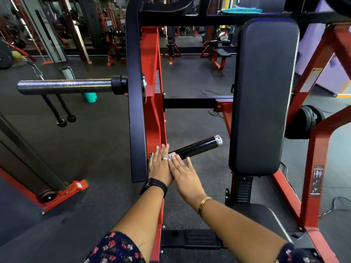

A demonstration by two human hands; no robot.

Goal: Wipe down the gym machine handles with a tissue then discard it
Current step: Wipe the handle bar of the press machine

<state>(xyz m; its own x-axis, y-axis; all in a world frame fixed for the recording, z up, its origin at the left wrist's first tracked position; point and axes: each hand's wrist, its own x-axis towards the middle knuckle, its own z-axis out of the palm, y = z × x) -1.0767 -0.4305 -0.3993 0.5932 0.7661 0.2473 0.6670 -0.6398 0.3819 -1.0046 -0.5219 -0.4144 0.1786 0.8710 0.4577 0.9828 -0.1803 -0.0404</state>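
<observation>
A black machine handle [197,148] with a silver end cap sticks out to the right from the red and black machine frame [152,92]. My left hand [159,162] lies flat with straight fingers at the handle's base. My right hand [183,173] lies flat beside it, fingers straight, over the near end of the handle. A small white patch [171,155], possibly tissue, shows between the two hands. Both palms face down and hide whatever is under them.
A tall black back pad [264,95] stands just right of the handle. A steel weight peg [64,86] juts left from the frame. The seat [266,221] is at lower right. A cable machine base [62,192] sits at left on the dark rubber floor.
</observation>
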